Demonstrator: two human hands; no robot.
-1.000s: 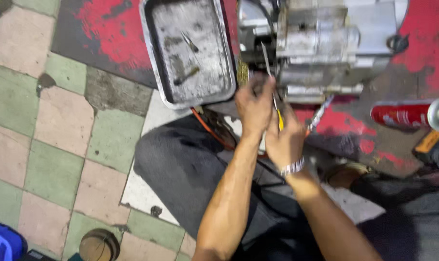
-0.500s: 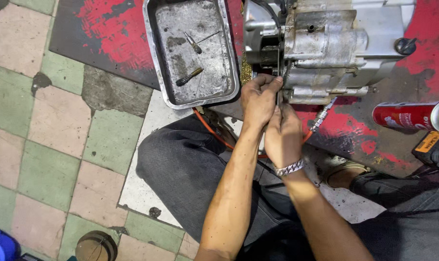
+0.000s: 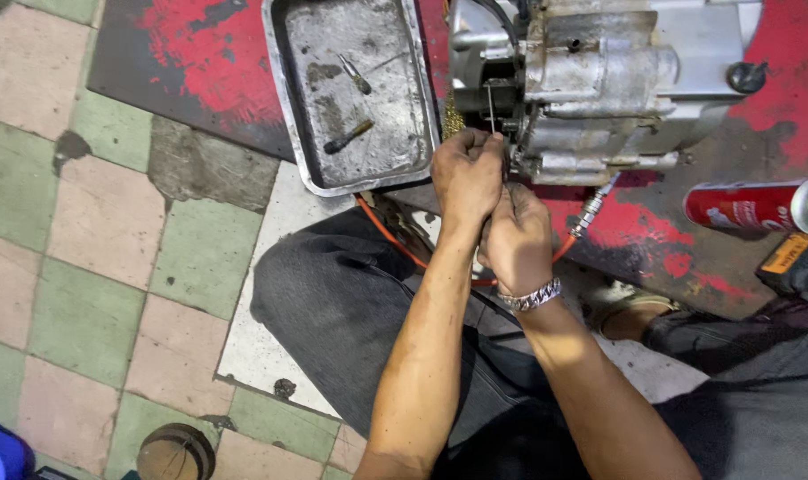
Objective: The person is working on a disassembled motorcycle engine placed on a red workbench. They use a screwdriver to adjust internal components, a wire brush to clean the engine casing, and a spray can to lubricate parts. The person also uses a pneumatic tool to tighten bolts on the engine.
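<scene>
From the head camera, both hands meet at the near face of a grimy grey engine block point(image 3: 599, 80) that sits on a red-and-black painted floor mat point(image 3: 199, 53). The left hand point(image 3: 466, 173) has its fingers curled tight and pinched around the lower end of a thin metal rod point(image 3: 490, 107), which stands upright and runs into the left side of the engine block. The right hand point(image 3: 517, 238), with a metal bracelet point(image 3: 530, 297) on its wrist, sits just below and touching the left; its fingers are closed too, but what they grip is hidden behind the knuckles, so I cannot tell what it holds.

Just left of the engine block, on the same mat, lies a shallow metal tray point(image 3: 284, 107) with 2 small tools or bolts in it. An orange hose point(image 3: 395, 240) curves out from under the tray's near edge and passes beneath the hands. At the right edge of the mat lies a red spray can point(image 3: 751, 206) on its side. The person's knee in dark trousers point(image 3: 333, 302) rests on the tiled floor point(image 3: 92, 222), near the mat's front edge
</scene>
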